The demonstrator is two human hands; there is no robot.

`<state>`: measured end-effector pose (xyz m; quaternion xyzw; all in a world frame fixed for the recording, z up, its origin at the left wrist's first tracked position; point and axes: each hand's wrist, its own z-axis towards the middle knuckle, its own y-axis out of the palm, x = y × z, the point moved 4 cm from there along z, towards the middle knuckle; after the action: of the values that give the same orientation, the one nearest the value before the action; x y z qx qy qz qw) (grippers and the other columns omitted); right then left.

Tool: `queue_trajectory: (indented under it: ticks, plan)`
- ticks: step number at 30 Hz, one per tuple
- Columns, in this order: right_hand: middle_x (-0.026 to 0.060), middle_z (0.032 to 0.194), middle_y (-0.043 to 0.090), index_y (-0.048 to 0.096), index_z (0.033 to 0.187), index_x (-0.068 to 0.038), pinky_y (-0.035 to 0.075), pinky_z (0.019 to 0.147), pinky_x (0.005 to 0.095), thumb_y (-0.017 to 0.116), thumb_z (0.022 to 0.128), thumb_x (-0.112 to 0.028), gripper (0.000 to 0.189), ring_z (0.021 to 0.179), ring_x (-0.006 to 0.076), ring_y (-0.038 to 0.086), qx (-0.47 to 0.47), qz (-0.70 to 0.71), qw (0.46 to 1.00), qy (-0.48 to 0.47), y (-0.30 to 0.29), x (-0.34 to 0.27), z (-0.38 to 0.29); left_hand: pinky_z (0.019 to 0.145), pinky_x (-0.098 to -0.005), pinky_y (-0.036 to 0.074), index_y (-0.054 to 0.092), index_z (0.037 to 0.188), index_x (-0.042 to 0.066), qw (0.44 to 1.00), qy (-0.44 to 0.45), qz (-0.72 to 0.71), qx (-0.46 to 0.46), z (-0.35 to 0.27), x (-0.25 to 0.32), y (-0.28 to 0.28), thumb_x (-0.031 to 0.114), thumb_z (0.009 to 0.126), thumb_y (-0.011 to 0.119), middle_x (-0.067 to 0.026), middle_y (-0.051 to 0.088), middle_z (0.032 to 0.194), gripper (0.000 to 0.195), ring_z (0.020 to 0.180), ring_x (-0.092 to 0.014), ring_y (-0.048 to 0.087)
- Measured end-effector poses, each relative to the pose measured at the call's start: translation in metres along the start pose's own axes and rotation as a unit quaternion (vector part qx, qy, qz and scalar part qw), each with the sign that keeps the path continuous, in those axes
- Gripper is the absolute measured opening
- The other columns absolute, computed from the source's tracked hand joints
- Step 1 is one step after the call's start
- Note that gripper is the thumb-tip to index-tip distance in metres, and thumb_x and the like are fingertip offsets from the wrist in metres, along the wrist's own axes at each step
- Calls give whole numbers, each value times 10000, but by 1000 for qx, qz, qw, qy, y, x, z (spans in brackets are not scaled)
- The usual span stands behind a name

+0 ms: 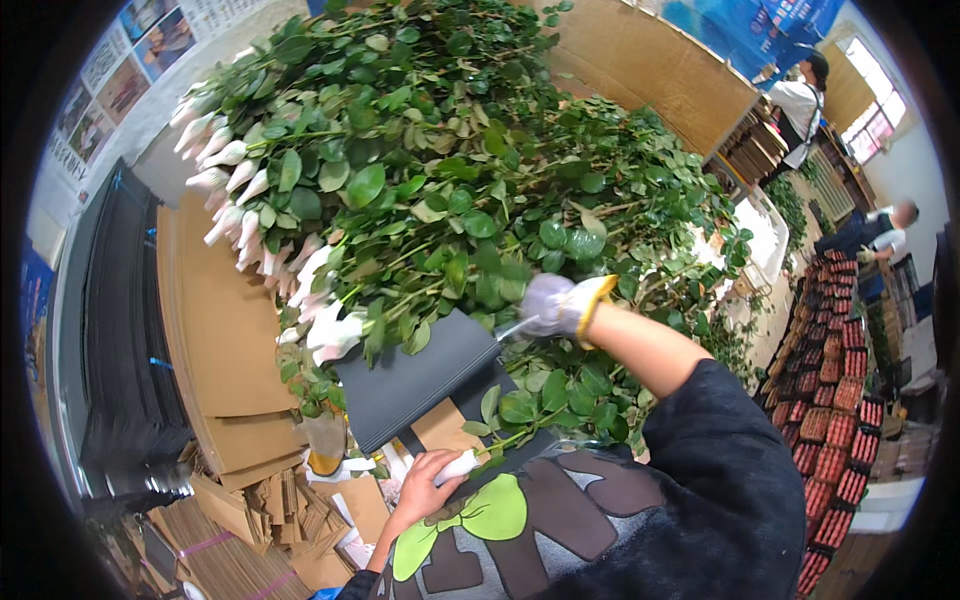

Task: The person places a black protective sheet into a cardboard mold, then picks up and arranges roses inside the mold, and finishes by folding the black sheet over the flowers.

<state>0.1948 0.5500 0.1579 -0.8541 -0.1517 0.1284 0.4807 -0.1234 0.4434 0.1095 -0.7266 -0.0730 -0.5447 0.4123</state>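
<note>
My bare left hand (429, 484) grips a rose head in a white sleeve (459, 466) close to my body. Its leafy stem (525, 433) points to the right over dark board. Out over the leaves is my right hand (561, 306), in a pale grey glove with a yellow cuff. A thin pale object (519, 328) juts from that glove; blur hides what it is. Between my hands lies a stack of dark corrugated sheets (420, 379), with a brown cardboard piece (444, 426) below it. Beyond rises a large heap of leafy rose stems (450, 172), their white-sleeved heads (229, 176) facing left.
Tall dark sheets (124, 322) and brown cardboard (225, 322) stand at left. Cardboard scraps (281, 510) and a spare glove (325, 444) lie lower left. A cardboard wall (645, 67) borders the heap. Crates of reddish bundles (832, 420) line the right; two people work there.
</note>
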Motion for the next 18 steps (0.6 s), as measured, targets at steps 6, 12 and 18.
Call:
queue_trajectory:
  ticks: [6, 12, 18]
  plan:
    - [115, 963, 653, 644, 984, -66, 497, 733, 287, 522, 843, -260, 269, 854, 229, 619, 214, 265, 934, 108, 25, 11, 26, 881, -370, 452, 635, 1110, 71, 1000, -11, 7, 0, 0, -2, -2, 103, 710, 739, -105, 628, 1091, 414, 994, -297, 570]
    - [127, 752, 660, 695, 763, -106, 533, 637, 363, 598, 767, -299, 216, 734, 277, 648, 116, 7, 993, 11, -65, -18, -63, 862, -364, 476, 645, 1047, 35, 999, -28, -38, 8, -1, 1, -8, 74, 693, 719, -119, 644, 1054, 364, 988, -293, 599]
    - [165, 1227, 576, 496, 1303, -168, 471, 915, 431, 665, 698, -294, 641, 1075, 373, 573, 268, 2, 958, 97, -90, -10, -71, 833, -294, 489, 637, 1058, 33, 974, -138, -179, 1, -9, -14, -14, 42, 711, 676, -80, 659, 1001, 350, 931, -193, 634]
